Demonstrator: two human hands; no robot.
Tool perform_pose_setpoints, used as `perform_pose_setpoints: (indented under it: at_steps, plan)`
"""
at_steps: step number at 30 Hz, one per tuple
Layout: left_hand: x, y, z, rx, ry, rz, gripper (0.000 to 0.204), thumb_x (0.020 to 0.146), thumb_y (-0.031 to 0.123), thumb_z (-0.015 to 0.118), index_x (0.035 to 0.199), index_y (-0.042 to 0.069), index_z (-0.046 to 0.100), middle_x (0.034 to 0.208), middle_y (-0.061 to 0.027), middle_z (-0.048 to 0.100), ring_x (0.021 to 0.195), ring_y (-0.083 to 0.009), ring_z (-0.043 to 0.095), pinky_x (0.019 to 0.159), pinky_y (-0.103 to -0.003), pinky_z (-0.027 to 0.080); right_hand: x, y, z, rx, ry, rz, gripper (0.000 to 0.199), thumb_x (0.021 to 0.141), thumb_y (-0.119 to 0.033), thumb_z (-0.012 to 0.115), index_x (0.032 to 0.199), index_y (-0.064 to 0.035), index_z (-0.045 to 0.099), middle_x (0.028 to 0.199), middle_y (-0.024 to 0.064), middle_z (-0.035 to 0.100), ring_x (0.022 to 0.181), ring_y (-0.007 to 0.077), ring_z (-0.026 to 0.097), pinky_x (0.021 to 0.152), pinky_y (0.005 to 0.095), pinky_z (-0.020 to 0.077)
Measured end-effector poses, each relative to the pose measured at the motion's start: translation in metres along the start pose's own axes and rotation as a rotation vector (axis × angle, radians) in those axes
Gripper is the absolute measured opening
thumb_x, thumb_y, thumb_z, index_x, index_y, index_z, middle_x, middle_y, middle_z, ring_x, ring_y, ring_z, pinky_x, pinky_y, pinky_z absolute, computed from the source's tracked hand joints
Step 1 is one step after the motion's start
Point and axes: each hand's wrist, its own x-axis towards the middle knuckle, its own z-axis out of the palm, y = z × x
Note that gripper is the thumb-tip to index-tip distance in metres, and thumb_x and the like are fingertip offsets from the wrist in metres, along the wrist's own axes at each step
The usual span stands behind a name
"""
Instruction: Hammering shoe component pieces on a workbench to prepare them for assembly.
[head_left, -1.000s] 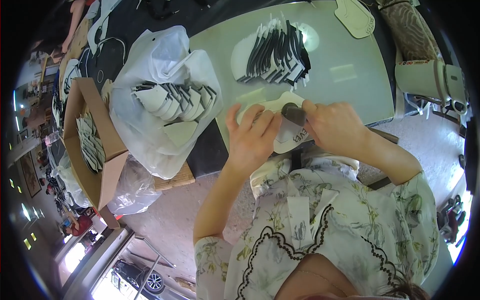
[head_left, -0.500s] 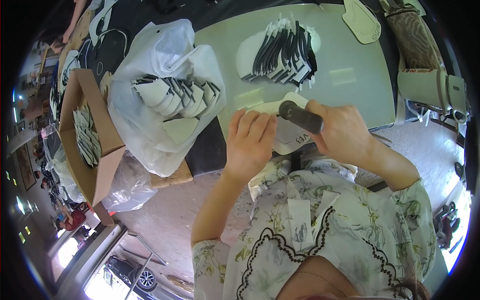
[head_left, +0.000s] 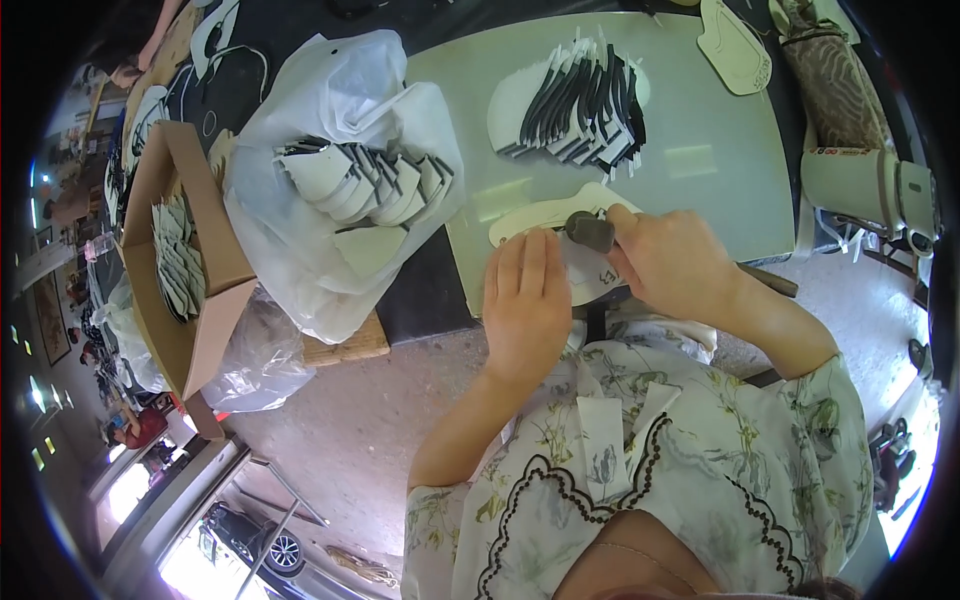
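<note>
At the near edge of a grey-green board lies a cream, curved flat template with a paler flat piece against its near side. My left hand rests flat on these, fingers stretched out side by side. In my right hand is a tool with a thick dark handle, its handle end toward the camera. The tool's working tip is hidden. Beyond both hands sits a fanned stack of black and white cut pieces.
Left of the board, a white plastic bag carries more cut pieces. Beside it stands an open cardboard box with pale pieces inside. Another cream template lies at the far right, near a beige machine part.
My left hand has slid to the right and nearer, with its fingers straighter. The tool in my right hand has tipped, so its handle now looks shorter.
</note>
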Motion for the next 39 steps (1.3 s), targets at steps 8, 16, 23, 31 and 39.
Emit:
perform_pose_setpoints:
  at_steps: [8, 16, 23, 31, 39]
  plan:
    - [-0.001, 0.003, -0.003, 0.048, -0.023, -0.021, 0.04, 0.08, 0.01, 0.068, 0.118, -0.003, 0.062, 0.122, -0.0115, 0.054, 0.111, -0.0304, 0.052, 0.094, -0.045, 0.045, 0.007, -0.002, -0.007, -0.001, -0.013, -0.052, 0.031, 0.096, -0.029, 0.054, 0.086, 0.0004, 0.053, 0.061, 0.0144, 0.062, 0.055, 0.0342, 0.063, 0.048, 0.0429, 0.048]
    - [-0.009, 0.015, -0.003, 0.116, -0.073, -0.059, 0.045, 0.083, 0.014, 0.063, 0.122, -0.008, 0.056, 0.126, -0.0199, 0.054, 0.113, -0.0343, 0.053, 0.099, -0.046, 0.045, 0.01, -0.001, -0.005, 0.021, 0.027, -0.071, 0.032, 0.096, -0.029, 0.054, 0.086, 0.001, 0.053, 0.061, 0.0145, 0.062, 0.056, 0.0337, 0.063, 0.05, 0.0421, 0.0488]
    - [-0.007, 0.019, -0.003, 0.167, -0.079, 0.004, 0.04, 0.083, 0.008, 0.057, 0.118, -0.011, 0.052, 0.125, -0.0287, 0.055, 0.115, -0.0388, 0.054, 0.1, -0.047, 0.044, 0.017, -0.005, -0.006, 0.022, -0.023, -0.107, 0.034, 0.098, -0.03, 0.052, 0.087, 0.0018, 0.052, 0.063, 0.0147, 0.063, 0.057, 0.0346, 0.063, 0.05, 0.0422, 0.0484]
    - [-0.007, 0.017, -0.007, 0.067, -0.023, -0.086, 0.036, 0.081, 0.009, 0.061, 0.112, -0.008, 0.054, 0.124, -0.0249, 0.059, 0.114, -0.037, 0.055, 0.098, -0.048, 0.044, 0.024, -0.008, -0.006, 0.017, -0.047, -0.149, 0.035, 0.098, -0.03, 0.051, 0.086, 0.0022, 0.052, 0.062, 0.0157, 0.063, 0.058, 0.034, 0.064, 0.05, 0.0426, 0.0479]
    - [-0.011, 0.002, 0.001, 0.069, 0.095, 0.01, 0.022, 0.087, 0.01, 0.064, 0.103, -0.004, 0.059, 0.111, -0.0192, 0.066, 0.106, -0.0326, 0.061, 0.088, -0.042, 0.051, 0.027, -0.009, -0.011, 0.062, 0.045, -0.156, 0.033, 0.097, -0.029, 0.052, 0.085, 0.0014, 0.053, 0.062, 0.0155, 0.063, 0.056, 0.0348, 0.063, 0.048, 0.0441, 0.047]
